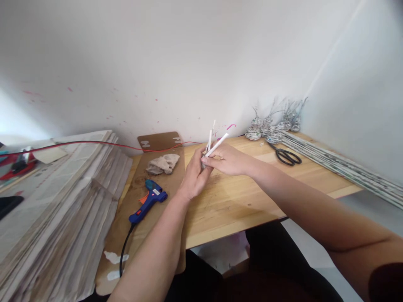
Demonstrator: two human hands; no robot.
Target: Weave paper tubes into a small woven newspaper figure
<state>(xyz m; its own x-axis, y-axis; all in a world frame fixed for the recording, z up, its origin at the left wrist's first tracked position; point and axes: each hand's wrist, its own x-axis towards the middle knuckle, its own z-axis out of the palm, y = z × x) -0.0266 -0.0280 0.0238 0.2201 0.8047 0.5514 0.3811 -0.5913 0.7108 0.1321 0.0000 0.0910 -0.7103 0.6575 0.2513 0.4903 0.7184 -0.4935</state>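
Over the wooden table (226, 209), both hands meet around a small bundle of white paper sticks. My left hand (195, 174) is closed around the lower end, most of which its fingers hide. With thumb and fingers, my right hand (229, 159) pinches the base of a thicker white paper stick (217, 144), which slants up to the right. Another white paper stick (210, 138) rises almost upright beside it. A little grey, perhaps woven paper, shows between the hands, too hidden to make out.
Left are a blue glue gun (147, 203) and a crumpled cloth (163, 164) on a brown board (113, 239), and a newspaper stack (75, 201). Black scissors (285, 157), long rolled-paper tubes (321, 158) and several woven paper shapes (253, 129) lie right. A red cord (151, 150) crosses behind.
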